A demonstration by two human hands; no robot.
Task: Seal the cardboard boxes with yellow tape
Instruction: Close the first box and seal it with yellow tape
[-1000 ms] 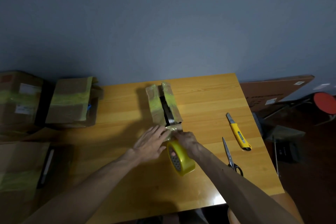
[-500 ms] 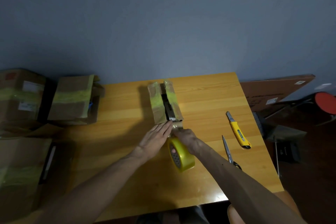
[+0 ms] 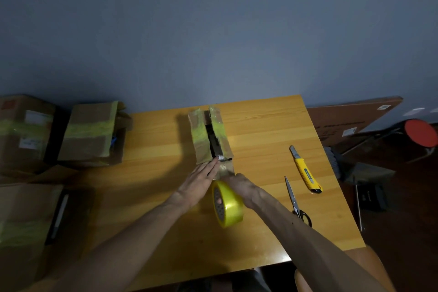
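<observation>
The left hand (image 3: 199, 182) has slid forward, its straight fingers now flat against the near end of the small cardboard box (image 3: 201, 135) on the bench (image 3: 260, 130). The right hand (image 3: 239, 185) has its grip clamped round the yellow tape roll (image 3: 231, 206), just in front of the box.

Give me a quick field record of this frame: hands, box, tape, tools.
left: left hand flat, straight fingers pressing on the near end of the small box
right: right hand grips the yellow tape roll, a finger inside its core
box state: top flaps apart, dark gap between them, not yet sealed
tools: scissors and utility knife lie on the table, right of the hands, untouched
other: taped box left of the small box
</observation>
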